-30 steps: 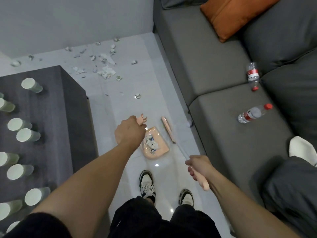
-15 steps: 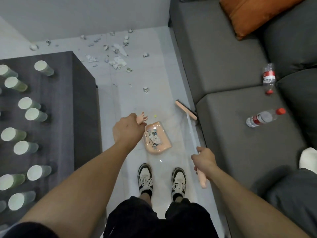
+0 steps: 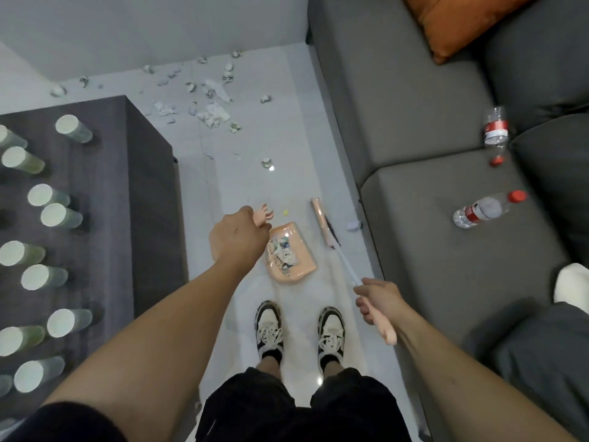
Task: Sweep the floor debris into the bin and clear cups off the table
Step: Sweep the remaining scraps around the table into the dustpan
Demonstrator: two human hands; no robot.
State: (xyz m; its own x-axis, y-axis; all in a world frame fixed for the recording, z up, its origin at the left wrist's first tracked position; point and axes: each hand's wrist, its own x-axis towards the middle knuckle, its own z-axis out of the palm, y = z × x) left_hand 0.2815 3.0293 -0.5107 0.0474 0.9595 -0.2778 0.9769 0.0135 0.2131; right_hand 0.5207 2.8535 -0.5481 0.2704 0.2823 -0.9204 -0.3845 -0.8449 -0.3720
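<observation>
Mid-sweep: dustpan part-filled, main debris waiting at twelve o'clock.

My left hand (image 3: 237, 236) has its fingers curled round the dustpan (image 3: 291, 253) handle; my right hand (image 3: 377, 298) grips the broom (image 3: 325, 226), its long axis running toward eleven o'clock. The debris (image 3: 210, 106) lies well beyond the brush head, so the right hand leads. Cups (image 3: 47, 215) stand on the bench (image 3: 146, 186) at nine o'clock.

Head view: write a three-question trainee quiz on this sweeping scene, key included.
1. True or false: the dustpan already holds debris.
2. Which hand grips the broom handle? A) left hand B) right hand
3. Fill in: the two plastic bottles lie on the ____.

Key: 1 true; 2 B; 3 sofa
</observation>
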